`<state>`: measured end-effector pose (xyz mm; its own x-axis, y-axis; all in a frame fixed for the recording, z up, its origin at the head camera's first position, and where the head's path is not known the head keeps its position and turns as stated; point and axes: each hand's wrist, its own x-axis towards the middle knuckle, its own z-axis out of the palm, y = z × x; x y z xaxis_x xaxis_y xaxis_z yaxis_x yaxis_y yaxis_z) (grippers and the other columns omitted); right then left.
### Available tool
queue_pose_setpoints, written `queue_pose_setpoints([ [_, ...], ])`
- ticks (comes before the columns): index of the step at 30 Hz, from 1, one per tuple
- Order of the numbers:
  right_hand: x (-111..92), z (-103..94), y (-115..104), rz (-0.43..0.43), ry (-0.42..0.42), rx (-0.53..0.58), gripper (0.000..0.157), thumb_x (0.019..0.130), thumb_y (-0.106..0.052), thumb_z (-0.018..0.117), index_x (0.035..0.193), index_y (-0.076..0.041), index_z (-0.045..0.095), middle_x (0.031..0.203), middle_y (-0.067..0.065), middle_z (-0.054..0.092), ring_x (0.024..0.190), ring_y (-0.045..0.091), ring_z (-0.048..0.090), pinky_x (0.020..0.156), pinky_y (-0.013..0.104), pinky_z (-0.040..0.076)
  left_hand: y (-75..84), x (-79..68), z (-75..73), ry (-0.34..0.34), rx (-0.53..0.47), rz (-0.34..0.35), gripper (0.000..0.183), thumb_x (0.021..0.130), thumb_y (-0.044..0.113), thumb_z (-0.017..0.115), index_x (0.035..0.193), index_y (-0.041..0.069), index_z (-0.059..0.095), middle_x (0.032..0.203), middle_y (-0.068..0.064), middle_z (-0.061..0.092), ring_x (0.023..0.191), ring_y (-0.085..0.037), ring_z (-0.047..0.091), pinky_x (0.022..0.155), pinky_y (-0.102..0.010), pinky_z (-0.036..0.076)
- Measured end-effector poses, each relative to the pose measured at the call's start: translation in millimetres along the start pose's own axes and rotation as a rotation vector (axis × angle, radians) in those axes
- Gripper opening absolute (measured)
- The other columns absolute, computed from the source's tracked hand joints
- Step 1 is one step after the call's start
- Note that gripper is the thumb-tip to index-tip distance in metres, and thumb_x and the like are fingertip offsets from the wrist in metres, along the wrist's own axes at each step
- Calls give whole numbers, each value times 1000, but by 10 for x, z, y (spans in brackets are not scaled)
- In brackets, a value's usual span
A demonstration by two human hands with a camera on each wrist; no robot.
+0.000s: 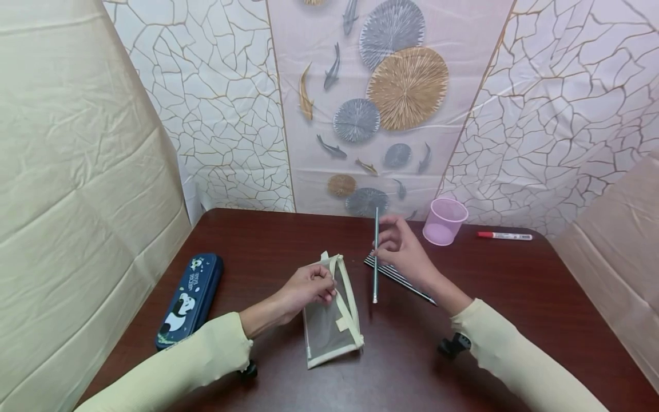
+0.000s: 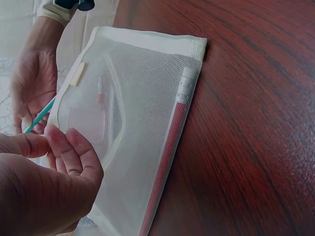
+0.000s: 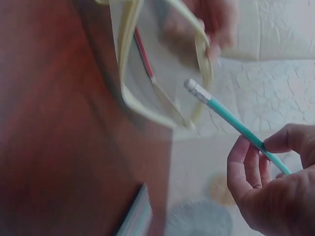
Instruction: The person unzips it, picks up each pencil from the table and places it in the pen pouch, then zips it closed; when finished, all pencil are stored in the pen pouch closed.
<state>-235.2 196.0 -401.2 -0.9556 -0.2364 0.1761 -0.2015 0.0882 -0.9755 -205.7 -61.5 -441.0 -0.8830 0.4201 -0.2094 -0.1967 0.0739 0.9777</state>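
In the head view my left hand (image 1: 309,286) pinches the opening edge of a cream-trimmed mesh pencil pouch (image 1: 321,329), which gapes open along its zip side. A red pencil (image 2: 167,142) with a white eraser end shows through the mesh in the left wrist view. Between thumb and fingers, my right hand (image 1: 404,252) holds a teal pencil (image 1: 375,280) just right of the pouch. Its white eraser end points down toward the table in the head view. In the right wrist view, that eraser end overlaps the rim of the pouch's mouth.
A black-and-white striped item (image 1: 404,281) lies beneath my right hand. Behind it stand a pink cup (image 1: 444,226) and, further right, a lying red-capped marker (image 1: 507,236). On the left is a dark blue panda pencil case (image 1: 201,292). A patterned cloth hangs behind the table.
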Motion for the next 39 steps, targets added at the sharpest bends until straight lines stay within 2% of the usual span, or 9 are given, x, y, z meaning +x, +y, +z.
queue_pose_setpoints([
  [4,-60,183,52,91,-10,139,72,88,16,59,150,-4,28,99,7,60,83,17,72,71,36,66,-3,16,13,15,1,0,4,98,6,59,99,4,58,89,-3,68,74,-10,65,74,-24,60],
  [7,-97,304,112,139,-21,166,75,88,15,59,152,-8,26,102,9,58,85,19,73,72,41,67,0,36,23,26,8,0,4,99,7,59,100,4,58,90,-3,68,75,-10,65,74,-25,60],
  [13,-182,475,238,222,-59,126,77,89,13,62,153,-12,26,104,16,57,81,20,69,70,47,66,27,70,33,32,12,3,4,98,7,59,101,5,58,88,-2,68,74,-10,65,74,-25,60],
  [19,-269,554,318,297,-121,85,77,90,11,62,155,-14,26,108,21,58,84,20,66,70,45,66,33,89,31,40,27,8,4,96,7,60,100,6,58,85,-2,68,74,-11,65,73,-24,60],
  [26,-276,584,362,314,-142,43,75,90,8,61,155,-9,28,105,17,59,85,20,66,69,42,64,17,111,42,47,37,17,5,95,6,61,99,5,58,83,-1,67,75,-10,66,73,-24,60],
  [31,-257,611,384,350,-148,8,74,91,5,62,155,-10,31,107,15,60,88,19,64,69,36,61,27,123,68,38,36,16,7,95,6,60,100,3,57,83,1,66,75,-8,65,73,-23,60],
  [35,-239,625,401,370,-149,-7,71,93,3,64,155,-10,32,111,18,62,89,19,66,67,34,59,34,127,77,35,35,17,5,96,6,61,100,4,58,82,1,65,74,-8,65,72,-23,60],
  [39,-230,624,399,369,-143,-39,69,94,0,66,155,-7,34,114,21,64,91,21,66,68,36,61,45,123,74,40,40,22,5,97,7,61,99,4,58,82,0,66,73,-8,65,72,-23,60],
])
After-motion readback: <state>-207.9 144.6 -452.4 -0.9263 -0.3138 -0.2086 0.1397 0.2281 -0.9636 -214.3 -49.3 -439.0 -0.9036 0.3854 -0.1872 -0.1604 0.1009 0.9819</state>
